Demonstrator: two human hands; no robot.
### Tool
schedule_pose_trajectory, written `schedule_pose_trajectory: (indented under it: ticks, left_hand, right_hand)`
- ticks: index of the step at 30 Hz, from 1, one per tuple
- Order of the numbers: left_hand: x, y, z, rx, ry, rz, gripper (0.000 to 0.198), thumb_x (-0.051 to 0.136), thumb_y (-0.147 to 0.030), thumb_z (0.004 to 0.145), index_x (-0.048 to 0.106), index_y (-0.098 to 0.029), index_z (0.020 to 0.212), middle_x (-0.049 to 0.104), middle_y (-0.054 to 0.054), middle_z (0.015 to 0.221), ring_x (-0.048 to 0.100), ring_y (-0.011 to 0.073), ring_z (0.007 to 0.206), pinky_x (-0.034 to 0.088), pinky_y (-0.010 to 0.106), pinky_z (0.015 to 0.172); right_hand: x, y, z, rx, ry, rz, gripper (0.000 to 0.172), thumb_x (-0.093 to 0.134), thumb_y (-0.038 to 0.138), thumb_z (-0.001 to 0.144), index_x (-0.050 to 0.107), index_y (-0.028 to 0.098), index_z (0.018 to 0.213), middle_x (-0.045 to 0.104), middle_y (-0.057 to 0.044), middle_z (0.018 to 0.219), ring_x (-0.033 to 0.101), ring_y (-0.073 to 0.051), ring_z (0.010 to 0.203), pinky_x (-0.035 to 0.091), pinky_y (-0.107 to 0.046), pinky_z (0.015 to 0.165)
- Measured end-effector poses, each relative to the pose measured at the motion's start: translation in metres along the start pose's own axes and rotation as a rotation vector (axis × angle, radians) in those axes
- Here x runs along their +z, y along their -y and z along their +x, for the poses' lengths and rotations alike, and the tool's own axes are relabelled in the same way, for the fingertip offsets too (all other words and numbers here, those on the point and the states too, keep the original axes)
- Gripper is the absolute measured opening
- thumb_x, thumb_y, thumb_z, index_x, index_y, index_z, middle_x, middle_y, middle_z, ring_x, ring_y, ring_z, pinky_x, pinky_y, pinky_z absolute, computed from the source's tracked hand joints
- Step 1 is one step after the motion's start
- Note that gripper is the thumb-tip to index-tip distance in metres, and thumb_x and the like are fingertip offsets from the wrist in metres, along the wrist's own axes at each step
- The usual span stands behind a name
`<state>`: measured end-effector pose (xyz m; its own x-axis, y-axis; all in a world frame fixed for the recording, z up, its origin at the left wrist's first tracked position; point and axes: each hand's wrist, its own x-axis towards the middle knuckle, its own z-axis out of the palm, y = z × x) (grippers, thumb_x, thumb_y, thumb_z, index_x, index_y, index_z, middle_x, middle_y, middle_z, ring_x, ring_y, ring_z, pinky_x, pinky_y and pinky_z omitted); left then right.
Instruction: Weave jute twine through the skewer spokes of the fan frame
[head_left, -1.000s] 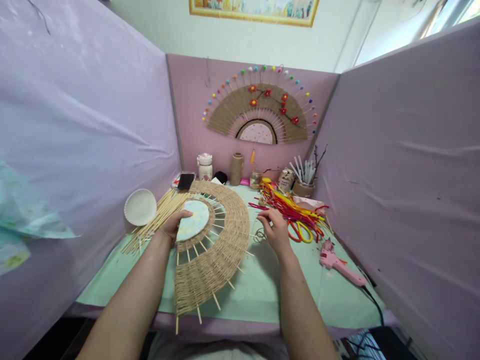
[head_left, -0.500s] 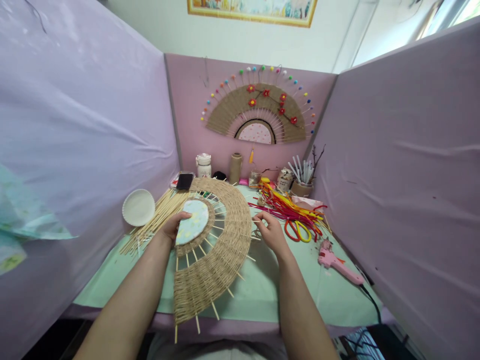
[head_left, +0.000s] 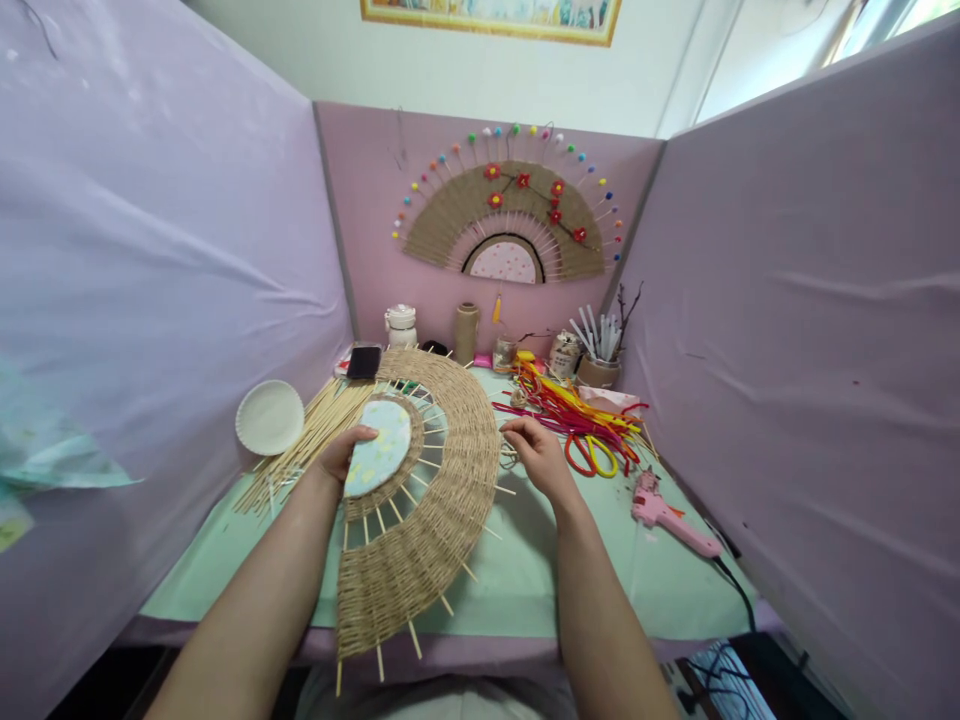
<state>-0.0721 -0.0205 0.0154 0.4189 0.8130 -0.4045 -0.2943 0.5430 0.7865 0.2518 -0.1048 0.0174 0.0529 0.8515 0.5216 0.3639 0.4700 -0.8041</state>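
A half-round woven fan (head_left: 457, 480) of tan twine on thin sticks is held tilted above the table. My left hand (head_left: 343, 452) grips its straight side, thumb on the pale blue flowered half-circle (head_left: 381, 450) at the centre. Bare stick ends poke out past the curved outer rim. At that rim, on the right, my right hand (head_left: 538, 455) is closed in a pinch beside a stick tip; what sits between the fingertips is too small to make out. A thin loop of cord (head_left: 510, 456) shows just below those fingers.
A pink glue gun (head_left: 671, 515) lies at the right. Colourful fuzzy stems (head_left: 570, 405) and scissors (head_left: 592, 455) lie behind my right hand. Loose sticks (head_left: 304, 440), a white paper plate (head_left: 270, 417) and a black pad (head_left: 364, 362) are at the left. A decorated fan (head_left: 517, 215) hangs behind.
The woven fan has turned slightly, its lower end shifting left and down. My right hand stays pinched at its rim. The whole view has shifted a little.
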Motion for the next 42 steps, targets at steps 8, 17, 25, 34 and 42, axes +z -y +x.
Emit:
schedule_pose_trajectory:
  ticks: [8, 17, 25, 34, 42]
  left_hand:
    - [0.005, -0.001, -0.005, -0.047, 0.004, 0.031, 0.057, 0.054, -0.013, 0.065, 0.06, -0.005, 0.121, 0.071, 0.012, 0.058, 0.069, 0.0279, 0.053, 0.055, 0.032, 0.049]
    - [0.008, -0.001, -0.009, -0.104, -0.008, 0.065, 0.056, 0.053, -0.013, 0.065, 0.062, -0.006, 0.119, 0.07, 0.011, 0.054, 0.068, 0.0294, 0.051, 0.054, 0.034, 0.046]
    - [0.005, 0.001, -0.009, -0.132, 0.041, 0.073, 0.044, 0.055, -0.012, 0.066, 0.069, -0.009, 0.107, 0.07, 0.012, 0.055, 0.069, 0.0274, 0.052, 0.054, 0.032, 0.048]
    - [-0.002, 0.006, 0.001, -0.121, 0.213, 0.047, 0.024, 0.061, -0.015, 0.063, 0.071, -0.008, 0.084, 0.073, 0.014, 0.062, 0.071, 0.0264, 0.058, 0.055, 0.029, 0.052]
    - [-0.011, 0.012, 0.015, -0.144, 0.376, 0.06, 0.033, 0.061, -0.015, 0.063, 0.072, -0.004, 0.092, 0.074, 0.015, 0.066, 0.071, 0.0263, 0.06, 0.056, 0.029, 0.052]
  right_hand:
    - [-0.004, -0.002, 0.003, -0.164, -0.139, -0.287, 0.017, 0.056, 0.032, 0.087, 0.063, 0.02, 0.078, 0.063, -0.003, 0.075, 0.055, -0.019, 0.072, 0.041, -0.034, 0.074]
    - [-0.006, 0.003, 0.002, -0.293, -0.261, -0.341, 0.018, 0.047, 0.025, 0.093, 0.064, 0.022, 0.09, 0.063, -0.008, 0.089, 0.056, -0.022, 0.087, 0.042, -0.037, 0.08]
    - [-0.008, 0.003, 0.002, -0.255, -0.206, -0.273, 0.015, 0.05, 0.027, 0.091, 0.064, 0.022, 0.087, 0.065, -0.006, 0.085, 0.059, -0.021, 0.084, 0.043, -0.037, 0.079]
    - [-0.004, -0.002, 0.004, -0.107, -0.082, -0.183, 0.017, 0.05, 0.028, 0.088, 0.066, 0.02, 0.086, 0.066, -0.006, 0.085, 0.06, -0.02, 0.08, 0.044, -0.032, 0.075]
    - [-0.001, 0.0, 0.001, 0.0, 0.012, -0.053, 0.022, 0.047, 0.025, 0.084, 0.068, 0.017, 0.089, 0.068, -0.006, 0.087, 0.059, -0.019, 0.079, 0.044, -0.029, 0.072]
